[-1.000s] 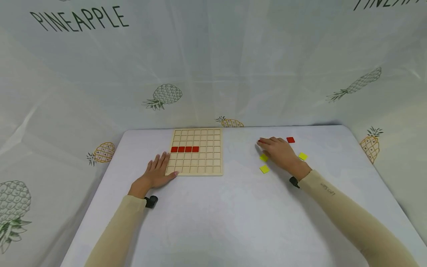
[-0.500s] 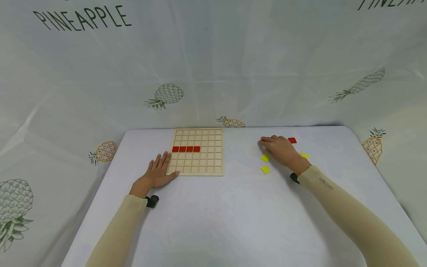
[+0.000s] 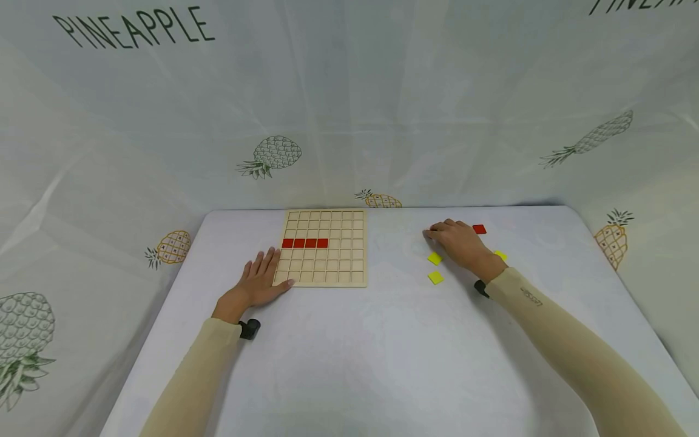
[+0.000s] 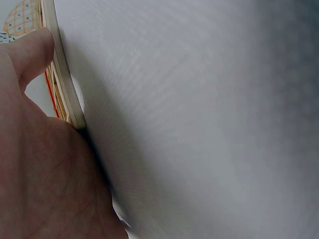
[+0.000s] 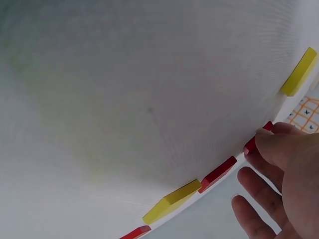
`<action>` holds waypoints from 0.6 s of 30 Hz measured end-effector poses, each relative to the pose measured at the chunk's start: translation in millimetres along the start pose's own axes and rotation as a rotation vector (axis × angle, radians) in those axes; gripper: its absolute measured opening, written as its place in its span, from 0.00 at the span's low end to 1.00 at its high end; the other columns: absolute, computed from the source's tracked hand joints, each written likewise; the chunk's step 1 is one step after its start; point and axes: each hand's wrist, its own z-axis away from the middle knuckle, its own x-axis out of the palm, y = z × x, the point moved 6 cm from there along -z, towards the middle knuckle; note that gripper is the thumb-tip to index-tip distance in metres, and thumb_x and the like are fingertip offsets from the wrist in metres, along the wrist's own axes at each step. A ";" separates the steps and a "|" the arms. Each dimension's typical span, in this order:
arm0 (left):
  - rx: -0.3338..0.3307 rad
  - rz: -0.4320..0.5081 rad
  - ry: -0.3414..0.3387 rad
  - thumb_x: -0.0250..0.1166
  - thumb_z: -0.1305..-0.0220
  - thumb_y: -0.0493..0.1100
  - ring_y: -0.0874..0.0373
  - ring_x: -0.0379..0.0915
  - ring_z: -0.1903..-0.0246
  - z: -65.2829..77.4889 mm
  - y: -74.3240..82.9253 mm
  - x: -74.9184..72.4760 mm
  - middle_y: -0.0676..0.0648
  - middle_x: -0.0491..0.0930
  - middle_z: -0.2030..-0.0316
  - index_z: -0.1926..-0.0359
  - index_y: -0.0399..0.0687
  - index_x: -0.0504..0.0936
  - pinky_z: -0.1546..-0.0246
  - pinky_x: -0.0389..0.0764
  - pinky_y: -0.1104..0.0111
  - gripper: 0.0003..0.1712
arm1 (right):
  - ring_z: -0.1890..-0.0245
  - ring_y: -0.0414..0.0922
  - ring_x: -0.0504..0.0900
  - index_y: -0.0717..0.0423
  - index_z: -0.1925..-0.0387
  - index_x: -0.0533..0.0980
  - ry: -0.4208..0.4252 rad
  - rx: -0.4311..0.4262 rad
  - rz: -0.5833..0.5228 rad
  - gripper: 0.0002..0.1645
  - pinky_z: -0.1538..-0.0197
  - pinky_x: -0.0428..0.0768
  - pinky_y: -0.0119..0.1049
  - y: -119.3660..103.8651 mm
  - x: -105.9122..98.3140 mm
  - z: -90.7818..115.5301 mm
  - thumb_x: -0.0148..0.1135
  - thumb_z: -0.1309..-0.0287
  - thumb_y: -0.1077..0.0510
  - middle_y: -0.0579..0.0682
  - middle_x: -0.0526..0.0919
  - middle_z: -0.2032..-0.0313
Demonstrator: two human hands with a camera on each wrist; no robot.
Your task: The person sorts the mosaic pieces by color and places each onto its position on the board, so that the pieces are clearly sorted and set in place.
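Observation:
At the left of the table in the head view lies a pale wooden grid board point(image 3: 346, 261) with a row of red tiles point(image 3: 310, 243) set in it. My left hand point(image 3: 253, 290) rests at the board's near left corner, fingers spread and straight, its thumb on the board's edge point(image 4: 70, 94). Off to the right, my right hand point(image 3: 461, 244) pinches a red tile point(image 5: 251, 145) between thumb and index finger, seen in the right wrist view. The other fingers are loosely bent. Close under this hand in the head view are yellow tiles point(image 3: 434, 258).
Beyond the right hand's knuckles lies a red tile point(image 3: 479, 229). Another yellow tile point(image 3: 500, 256) is partly hidden by the right wrist, and one more yellow tile point(image 3: 435, 277) lies nearer. A pineapple-print cloth point(image 3: 437, 121) hangs behind the white table point(image 3: 355, 358).
The right hand stays almost in place, its knuckles a little higher, and the red at its fingertips now hardly shows in the head view. The left hand has not moved on the board.

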 end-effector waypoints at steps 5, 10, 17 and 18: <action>-0.006 0.002 0.006 0.46 0.26 0.77 0.34 0.19 0.17 -1.2 0.3 0.3 0.35 0.27 0.16 0.16 0.37 0.32 0.21 0.26 0.39 0.63 | 0.46 0.59 0.83 0.59 0.47 0.87 0.025 0.001 0.033 0.17 0.45 0.84 0.53 -0.9 -1.6 -0.7 0.72 0.37 0.69 0.59 0.88 0.51; -0.015 -0.004 0.006 0.48 0.25 0.75 0.34 0.20 0.17 -2.3 -0.9 0.7 0.35 0.28 0.15 0.15 0.38 0.32 0.21 0.26 0.39 0.62 | 0.50 0.58 0.82 0.58 0.51 0.87 0.020 0.009 0.067 0.14 0.47 0.84 0.52 -1.3 -3.1 -0.3 0.73 0.38 0.70 0.58 0.86 0.56; -0.019 -0.013 -0.002 0.49 0.24 0.72 0.35 0.20 0.17 -2.9 -1.8 1.4 0.36 0.27 0.15 0.15 0.39 0.31 0.21 0.27 0.39 0.60 | 0.51 0.58 0.82 0.57 0.51 0.87 0.029 -0.013 0.091 0.16 0.47 0.84 0.51 -3.0 -2.7 -0.2 0.73 0.39 0.71 0.58 0.86 0.56; -0.018 -0.011 -0.002 0.49 0.24 0.71 0.35 0.19 0.17 -2.6 -1.6 1.2 0.36 0.27 0.15 0.15 0.38 0.31 0.21 0.27 0.38 0.60 | 0.51 0.58 0.82 0.57 0.51 0.87 0.035 -0.018 0.090 0.16 0.47 0.85 0.51 -4.2 -3.5 -0.2 0.73 0.39 0.72 0.58 0.86 0.56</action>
